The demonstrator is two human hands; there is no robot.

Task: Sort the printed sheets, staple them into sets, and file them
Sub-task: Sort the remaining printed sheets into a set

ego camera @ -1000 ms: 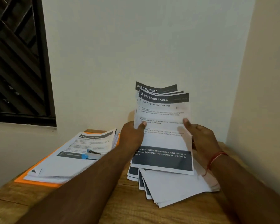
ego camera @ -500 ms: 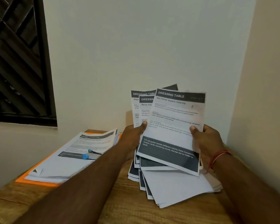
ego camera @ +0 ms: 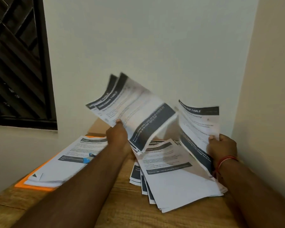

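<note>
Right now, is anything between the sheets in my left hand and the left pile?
Only a small blue stapler, it seems, lying on top of that pile. Nothing else shows between it and the sheets in your left hand.

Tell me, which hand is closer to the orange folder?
Left. The left hand, gripping several sheets, is just right of the orange folder; the right hand, gripping one sheet, is farther right, near the wall.

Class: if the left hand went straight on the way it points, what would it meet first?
Likely the wall behind the table, past the sheets the left hand holds; depth unclear.
</note>
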